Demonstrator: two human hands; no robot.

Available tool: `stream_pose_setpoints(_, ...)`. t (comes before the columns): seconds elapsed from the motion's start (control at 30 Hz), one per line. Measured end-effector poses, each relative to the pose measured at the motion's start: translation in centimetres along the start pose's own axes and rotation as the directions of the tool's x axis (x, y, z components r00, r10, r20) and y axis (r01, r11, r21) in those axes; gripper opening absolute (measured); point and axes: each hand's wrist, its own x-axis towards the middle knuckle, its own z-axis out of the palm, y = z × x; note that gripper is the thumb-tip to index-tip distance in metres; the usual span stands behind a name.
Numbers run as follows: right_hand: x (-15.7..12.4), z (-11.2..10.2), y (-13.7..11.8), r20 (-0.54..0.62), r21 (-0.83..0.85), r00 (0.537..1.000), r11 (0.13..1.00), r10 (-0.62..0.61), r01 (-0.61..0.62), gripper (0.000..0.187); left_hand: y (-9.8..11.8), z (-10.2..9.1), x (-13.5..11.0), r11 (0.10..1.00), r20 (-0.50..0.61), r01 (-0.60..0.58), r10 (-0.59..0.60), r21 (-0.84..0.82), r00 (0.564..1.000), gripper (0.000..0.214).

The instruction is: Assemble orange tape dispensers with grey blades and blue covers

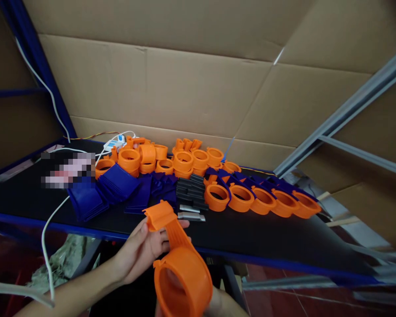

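Note:
An orange plastic tape dispenser (185, 264), with a wide ring at its lower end and a flat head at its upper end, is held up before the table's front edge. My left hand (145, 246) grips the head, thumb on its left side and fingers behind. My right hand (223, 304) is around the ring from behind; the ring hides most of it. Past the dispenser lie two small metal blades (192, 216) and a pile of black tube-like pieces (191, 191). To their left are stacks of dark blue flat pieces (119, 187).
More orange dispensers (184, 160) are stacked at the back. A row of orange dispensers with blue pieces (262, 200) stands to the right on the black table (251, 240). A white cable (46, 237) hangs at the left; a power strip (115, 143) lies behind. Cardboard (158, 83) walls the back.

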Motion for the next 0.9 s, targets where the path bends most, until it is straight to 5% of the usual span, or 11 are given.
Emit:
stream_pose_setpoints(0.1,-1.0,0.3,-1.4,-0.073,-0.382,0.991,0.921,-0.11,0.074,0.071,0.0,-0.8,0.1,0.996,0.001,0.032,-0.032,-0.089,0.999,0.06)
stream_pose_setpoints(0.2,-2.9,-0.1,-4.2,-0.189,-0.759,0.923,0.647,-0.334,0.079,0.05,0.5,-1.0,0.4,0.991,-0.021,-0.017,0.014,-0.135,1.0,0.045)
stream_pose_setpoints(0.23,-3.5,-0.5,-5.1,-0.238,-0.846,0.861,0.532,-0.449,0.044,0.045,0.7,-0.9,0.5,0.991,-0.042,-0.038,0.033,-0.13,0.999,0.039)
stream_pose_setpoints(0.33,-4.4,-2.3,-7.1,-0.303,-0.953,0.567,0.237,-0.766,-0.189,0.029,0.9,-0.4,0.6,0.999,-0.119,0.007,-0.012,-0.047,0.993,0.034)
stream_pose_setpoints(0.4,-4.4,-3.5,-7.7,-0.251,-0.936,0.47,0.089,-0.846,-0.339,0.029,0.8,-0.2,0.6,0.994,-0.175,0.106,-0.102,0.012,0.979,0.03)
stream_pose_setpoints(0.57,-3.9,-5.4,-7.4,-0.149,-0.899,0.54,-0.114,-0.828,-0.423,0.028,0.7,-0.4,0.8,0.972,-0.196,0.227,-0.234,-0.055,0.952,0.036)
stream_pose_setpoints(0.8,-4.1,-5.6,-7.6,-0.143,-0.898,0.499,-0.1,-0.855,-0.428,0.025,1.0,-0.5,0.7,0.965,-0.176,0.262,-0.258,0.0,0.95,0.045)
stream_pose_setpoints(0.9,-4.4,-5.7,-8.0,-0.141,-0.9,0.531,-0.114,-0.835,-0.42,0.024,0.8,-0.1,0.8,0.973,-0.204,0.208,-0.184,0.103,0.961,0.039)
